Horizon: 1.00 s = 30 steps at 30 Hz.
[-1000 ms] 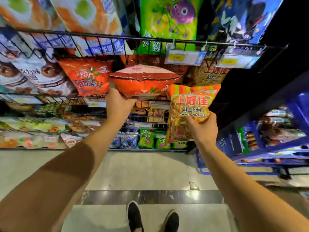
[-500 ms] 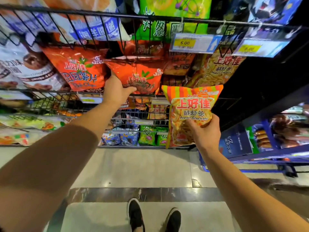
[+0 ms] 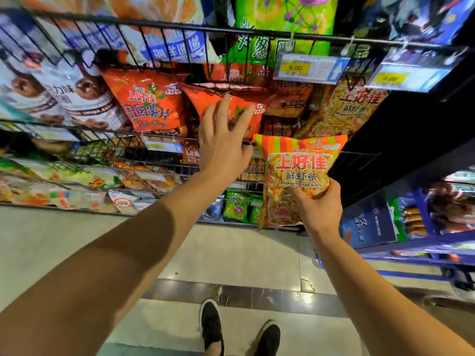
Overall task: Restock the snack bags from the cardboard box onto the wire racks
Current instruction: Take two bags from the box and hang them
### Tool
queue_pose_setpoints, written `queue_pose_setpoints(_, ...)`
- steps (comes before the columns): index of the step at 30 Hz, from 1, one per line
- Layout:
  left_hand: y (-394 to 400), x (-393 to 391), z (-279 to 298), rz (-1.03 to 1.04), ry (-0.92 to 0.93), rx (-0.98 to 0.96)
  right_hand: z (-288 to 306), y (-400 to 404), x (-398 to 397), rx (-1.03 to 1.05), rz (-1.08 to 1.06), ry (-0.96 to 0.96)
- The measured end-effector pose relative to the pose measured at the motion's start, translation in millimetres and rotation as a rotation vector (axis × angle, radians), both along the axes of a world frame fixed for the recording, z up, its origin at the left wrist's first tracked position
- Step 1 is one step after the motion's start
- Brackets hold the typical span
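My left hand (image 3: 223, 140) is spread with straight fingers against an orange-red chip bag (image 3: 205, 98) that stands in the middle wire rack (image 3: 123, 140). My right hand (image 3: 317, 206) grips the lower part of a yellow and orange prawn cracker bag (image 3: 295, 170), held upright in front of the rack, below and right of the chip bag. More prawn cracker bags (image 3: 352, 109) stand in the rack at the right. No cardboard box is in view.
Another orange chip bag (image 3: 149, 104) and chocolate snack bags (image 3: 64, 96) fill the rack's left. Price tags (image 3: 308, 69) hang from the upper rack (image 3: 231, 29). Lower racks hold more bags. A blue shelf unit (image 3: 411, 227) stands right. My shoes (image 3: 239, 330) are on the tiled floor.
My left hand pushed the orange chip bag up into the rack, let go of it, and now lies flat with spread fingers on its front. The prawn cracker bag stayed about where it was.
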State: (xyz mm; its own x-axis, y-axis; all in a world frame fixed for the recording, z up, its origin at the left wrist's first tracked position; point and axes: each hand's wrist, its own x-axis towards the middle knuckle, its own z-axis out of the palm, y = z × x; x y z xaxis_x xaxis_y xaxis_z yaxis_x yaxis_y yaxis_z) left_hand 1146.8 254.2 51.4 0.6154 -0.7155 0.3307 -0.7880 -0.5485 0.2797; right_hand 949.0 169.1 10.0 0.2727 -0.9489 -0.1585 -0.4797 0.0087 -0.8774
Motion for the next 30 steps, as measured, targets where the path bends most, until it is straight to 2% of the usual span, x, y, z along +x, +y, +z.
queue_pose_setpoints(3, -18, 15, 4, -0.061, -0.026, 0.229, 0, -2, -3, 0.004, 0.004, 0.009)
queue_pose_setpoints(7, -21, 50, 5, -0.032, -0.057, 0.325, 0, -7, -3, 0.011, 0.013, 0.003)
queue_pose_setpoints(14, -47, 41, -9, 0.017, -0.052, 0.298, -9, -12, 0, 0.009, 0.037, 0.021)
queue_pose_setpoints(17, -52, 57, -14, 0.032, -0.148, 0.273, -13, -15, 1, 0.013, 0.03, 0.008)
queue_pose_setpoints(20, -39, 72, -14, -0.002, -0.235, 0.328, -16, -12, 0, 0.019, 0.043, 0.002)
queue_pose_setpoints(26, -42, 45, -18, 0.085, -0.149, 0.32, -16, -4, -4, 0.015, 0.049, -0.003)
queue_pose_setpoints(30, -39, 40, -1, 0.028, -0.054, 0.355, -7, 3, -13, -0.002, 0.051, -0.001)
